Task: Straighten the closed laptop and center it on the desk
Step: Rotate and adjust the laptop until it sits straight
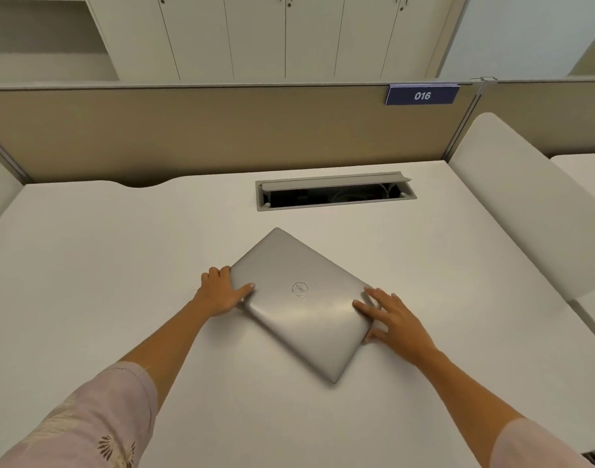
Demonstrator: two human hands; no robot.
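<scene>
A closed silver laptop lies flat on the white desk, turned about forty-five degrees so one corner points at me and one at the cable slot. My left hand grips its left corner, thumb on the lid and fingers curled round the edge. My right hand holds the right corner, fingers spread on the lid and the thumb against the side edge.
An open cable slot with a raised flap is set into the desk behind the laptop. A beige partition with a blue "016" tag closes the back. A white side panel stands at the right.
</scene>
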